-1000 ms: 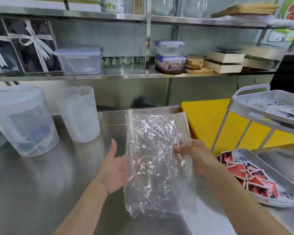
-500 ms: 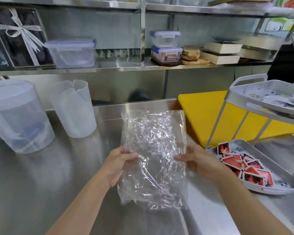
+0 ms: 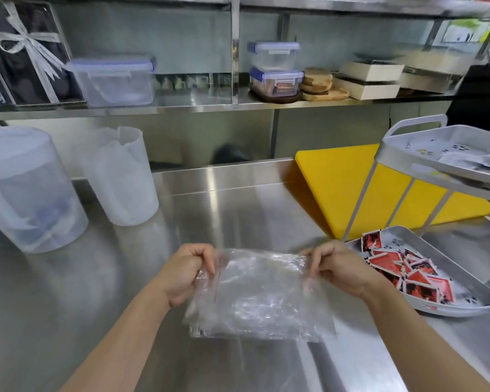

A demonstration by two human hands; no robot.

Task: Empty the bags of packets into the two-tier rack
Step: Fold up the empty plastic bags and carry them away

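Head — left hand and right hand pinch clear bag — packets unreadable.

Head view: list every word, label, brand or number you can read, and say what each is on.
No text is readable.
red packets, lower tier of the rack: print too blurred to read.
pale packets, upper tier: no legible print.
poster, top right: too blurred to read.
clear bag: no print seen.
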